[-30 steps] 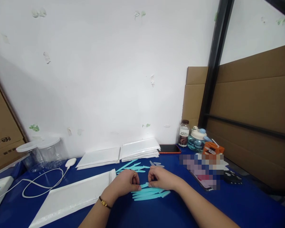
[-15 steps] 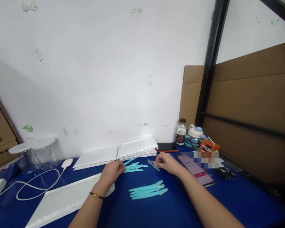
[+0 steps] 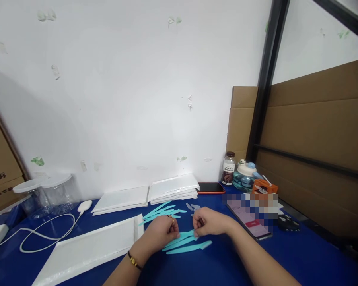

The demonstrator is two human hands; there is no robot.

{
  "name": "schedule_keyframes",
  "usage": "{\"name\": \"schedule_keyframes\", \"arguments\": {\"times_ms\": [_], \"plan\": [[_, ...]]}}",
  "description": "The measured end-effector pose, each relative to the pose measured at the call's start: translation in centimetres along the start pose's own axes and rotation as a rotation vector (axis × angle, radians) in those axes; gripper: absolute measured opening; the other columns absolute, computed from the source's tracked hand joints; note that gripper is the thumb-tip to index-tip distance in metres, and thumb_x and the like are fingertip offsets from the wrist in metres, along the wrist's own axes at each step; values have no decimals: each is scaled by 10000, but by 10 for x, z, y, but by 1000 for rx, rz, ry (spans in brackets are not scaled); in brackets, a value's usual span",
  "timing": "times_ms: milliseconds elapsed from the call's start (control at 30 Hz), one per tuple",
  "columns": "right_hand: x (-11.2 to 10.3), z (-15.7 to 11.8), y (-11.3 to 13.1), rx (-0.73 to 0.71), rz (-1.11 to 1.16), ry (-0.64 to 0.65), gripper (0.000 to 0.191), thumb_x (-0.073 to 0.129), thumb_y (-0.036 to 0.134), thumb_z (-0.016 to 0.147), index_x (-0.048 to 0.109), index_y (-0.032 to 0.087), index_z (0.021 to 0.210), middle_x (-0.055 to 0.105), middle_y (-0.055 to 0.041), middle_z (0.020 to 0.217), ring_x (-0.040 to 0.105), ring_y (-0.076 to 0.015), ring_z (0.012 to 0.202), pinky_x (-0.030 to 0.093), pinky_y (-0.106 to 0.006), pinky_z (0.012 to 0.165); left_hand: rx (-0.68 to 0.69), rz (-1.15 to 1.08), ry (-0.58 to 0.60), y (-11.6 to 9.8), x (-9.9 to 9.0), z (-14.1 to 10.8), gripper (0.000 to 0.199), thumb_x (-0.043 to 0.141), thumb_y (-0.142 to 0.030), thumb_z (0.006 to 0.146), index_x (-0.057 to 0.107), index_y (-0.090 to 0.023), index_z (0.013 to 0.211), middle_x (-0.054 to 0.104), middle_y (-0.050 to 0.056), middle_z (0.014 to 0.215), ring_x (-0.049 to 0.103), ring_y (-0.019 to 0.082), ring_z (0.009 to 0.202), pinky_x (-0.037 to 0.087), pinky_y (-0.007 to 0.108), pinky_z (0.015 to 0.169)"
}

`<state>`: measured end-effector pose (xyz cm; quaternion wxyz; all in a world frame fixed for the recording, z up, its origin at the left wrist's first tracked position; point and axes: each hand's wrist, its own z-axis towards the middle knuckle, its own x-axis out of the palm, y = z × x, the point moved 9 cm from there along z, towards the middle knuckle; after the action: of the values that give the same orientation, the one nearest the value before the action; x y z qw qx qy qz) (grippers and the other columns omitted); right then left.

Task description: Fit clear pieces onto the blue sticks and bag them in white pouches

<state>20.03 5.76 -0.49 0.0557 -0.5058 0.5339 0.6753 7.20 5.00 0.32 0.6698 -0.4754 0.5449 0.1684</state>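
Half a second ago the hands were well apart, the left at the far razors [image 3: 156, 211] and the right at the clear covers [image 3: 196, 207]; now both have come back together over the near razors [image 3: 186, 250] on the blue counter [image 3: 179, 274]. The left hand [image 3: 166, 229] has thumb and fingers pinched at the left end of a teal razor [image 3: 183, 236], and the right hand [image 3: 205, 222] is pinched at its right end, so the piece lies between them, just above the near group. Whether a cover is also in the right fingers cannot be told, as they hide that end. The change suggests a piece and perhaps a cover have been fetched and are being dealt with here, so the near group is likely growing. Several far razors lie in a loose fan beside the flap of the white envelope [image 3: 89, 252], and a few covers remain behind the right hand.
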Motion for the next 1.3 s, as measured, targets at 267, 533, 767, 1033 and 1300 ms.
{"name": "schedule_keyframes", "arguments": {"times_ms": [267, 533, 767, 1033, 1300], "plan": [[-31, -1, -4, 5, 63, -246, 137, 582, 279, 748, 594, 144, 757, 567, 10, 650, 479, -97, 579, 349, -181, 524, -35, 84, -153, 26, -35, 1, 167, 516, -338, 760, 616, -204, 760, 614, -9, 724, 523, 126, 671, 321, 219, 589], [-64, -8, -18, 55, -81, -496, 116, 575, 242, 744, 635, 160, 799, 601, -32, 790, 532, -138, 703, 398, -231, 637, -238, 154, -303, 74, -66, -10, 190, 501, -309, 772, 600, -219, 908, 619, 15, 868, 554, 154, 812, 360, 232, 689], [-21, -4, 8, -101, -58, -128, 209, 715, 269, 609, 695, 173, 794, 589, 1, 740, 527, -108, 637, 392, -183, 552, -37, 6, -154, 18, -29, -5, 250, 523, -400, 755, 607, -211, 896, 600, 4, 845, 529, 135, 741, 365, 223, 637], [-13, 7, 13, -125, -131, -202, 88, 624, 169, 669, 671, 146, 741, 604, -2, 707, 519, -87, 572, 366, -164, 505, -1, 66, -66, 0, -1, 7, 135, 501, -257, 757, 609, -204, 819, 612, 3, 787, 530, 133, 715, 352, 230, 618], [-56, -3, -3, -19, -149, -452, 100, 566, 189, 748, 658, 154, 725, 615, -26, 731, 542, -119, 639, 390, -198, 582, -57, 137, -293, 34, -52, 0, 152, 454, -217, 807, 604, -194, 808, 627, 33, 850, 552, 156, 806, 373, 242, 723]]}}
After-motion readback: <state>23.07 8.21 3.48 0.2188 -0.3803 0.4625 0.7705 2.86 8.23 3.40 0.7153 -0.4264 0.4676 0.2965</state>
